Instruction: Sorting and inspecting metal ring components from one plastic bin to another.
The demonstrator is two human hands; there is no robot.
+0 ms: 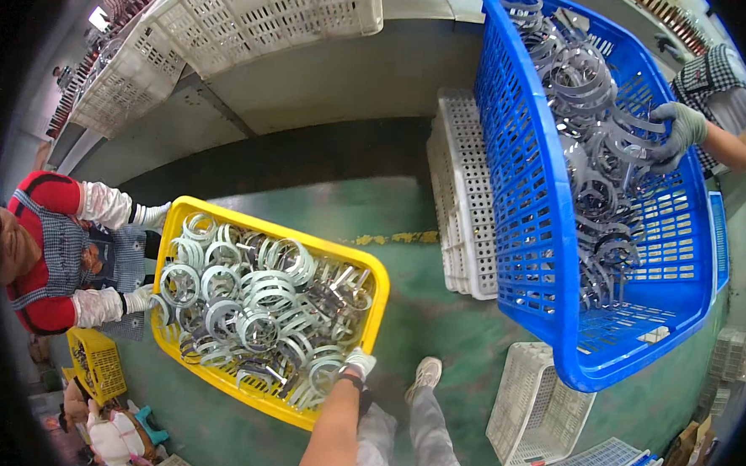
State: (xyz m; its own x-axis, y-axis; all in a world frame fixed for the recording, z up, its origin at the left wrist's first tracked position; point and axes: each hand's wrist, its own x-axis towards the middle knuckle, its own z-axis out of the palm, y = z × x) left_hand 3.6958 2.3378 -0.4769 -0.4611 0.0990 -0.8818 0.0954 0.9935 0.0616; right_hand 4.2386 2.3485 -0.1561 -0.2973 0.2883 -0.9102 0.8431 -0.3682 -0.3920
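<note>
My left hand [359, 363], in a white glove with a dark band at the wrist, grips the rim of a yellow plastic basket [380, 297] at its near right corner. Heaped inside are silvery ring-shaped metal parts [269, 293], some with straight stems. A co-worker at the left has both gloved hands on the opposite end of this basket: one hand [153, 215] at the far corner, the other hand [140, 298] lower down. The basket is held above the green floor. My right hand is out of view.
At the right stands a large blue basket [551, 209] of similar metal rings, with another person's grey-gloved hand [680, 135] among them. White crates [463, 195] are stacked beside it. One white crate [520, 409] lies near my feet. White baskets [266, 16] line the far bench.
</note>
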